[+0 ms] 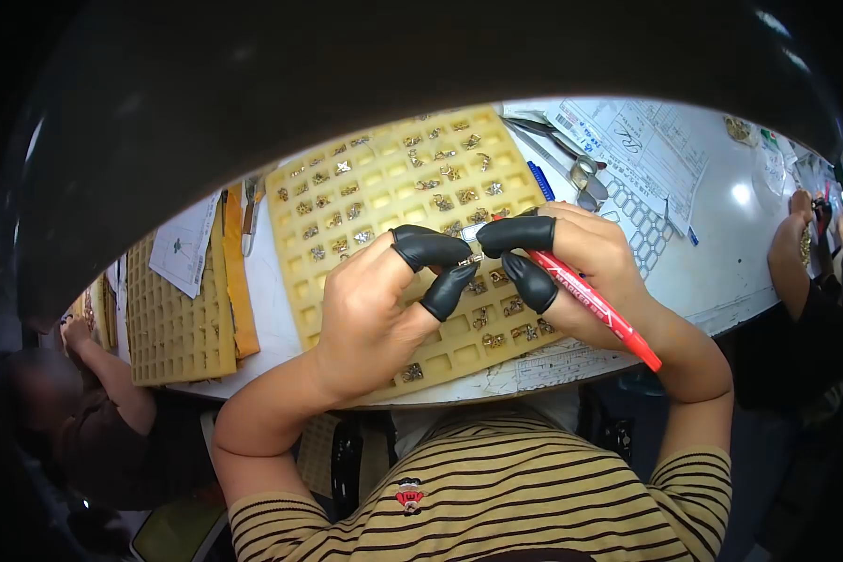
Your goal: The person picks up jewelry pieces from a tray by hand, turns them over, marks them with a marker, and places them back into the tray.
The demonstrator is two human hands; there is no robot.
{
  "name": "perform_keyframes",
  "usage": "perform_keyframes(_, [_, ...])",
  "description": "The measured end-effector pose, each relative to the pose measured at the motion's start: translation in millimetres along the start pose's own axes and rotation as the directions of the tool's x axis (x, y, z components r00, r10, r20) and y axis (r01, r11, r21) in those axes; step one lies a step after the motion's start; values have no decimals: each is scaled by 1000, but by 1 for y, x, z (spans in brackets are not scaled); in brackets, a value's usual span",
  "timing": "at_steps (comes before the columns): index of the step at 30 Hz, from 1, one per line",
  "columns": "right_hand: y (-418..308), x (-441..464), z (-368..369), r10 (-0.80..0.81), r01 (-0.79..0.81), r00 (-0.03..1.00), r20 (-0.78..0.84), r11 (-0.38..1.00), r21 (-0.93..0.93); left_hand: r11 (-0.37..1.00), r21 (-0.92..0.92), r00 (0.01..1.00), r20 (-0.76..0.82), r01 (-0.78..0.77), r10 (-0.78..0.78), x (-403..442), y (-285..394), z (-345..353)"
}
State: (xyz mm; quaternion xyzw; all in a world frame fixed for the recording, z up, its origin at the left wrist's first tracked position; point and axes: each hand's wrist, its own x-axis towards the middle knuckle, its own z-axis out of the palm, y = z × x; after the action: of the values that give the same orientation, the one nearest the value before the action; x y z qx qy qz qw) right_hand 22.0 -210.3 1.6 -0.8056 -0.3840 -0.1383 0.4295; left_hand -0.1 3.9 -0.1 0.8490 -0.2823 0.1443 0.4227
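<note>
At the left of the desk (pixel 740 267), a white sheet (pixel 184 248) lies partly over a side tray (pixel 173 328), with a yellow-orange envelope (pixel 241 304) along its edge and a slim tool (pixel 250 217) nearby. To the right are printed papers (pixel 632 140), pliers (pixel 585 171) and a blue marker (pixel 540 181). One person (pixel 112 412) is at far left, another (pixel 796 258) at far right.

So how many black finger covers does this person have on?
4 in view: left hand, one on the index finger, one on the thumb; right hand, one on the index finger, one on the thumb. Curled fingers are partly hidden.
</note>
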Motion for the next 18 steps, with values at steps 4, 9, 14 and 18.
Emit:
perform_keyframes(4, [-1, -2, 6, 164, -175, 976, 144, 982, 71, 995, -84, 998, 28, 57, -54, -1, 1, -1])
perform_keyframes(9, [-8, 1, 3, 368, -428, 903, 220, 793, 433, 880, -368, 954, 93, 300, -286, -3, 1, 0])
perform_keyframes(14, [-4, 0, 1, 287, -319, 948, 141, 886, 337, 777, -507, 925, 137, 373, -354, -4, 1, 1])
perform_keyframes(18, [3, -2, 3, 19, -18, 1000, -23, 999, 47, 564, -647, 854, 324, 513, -406, 0, 5, -3])
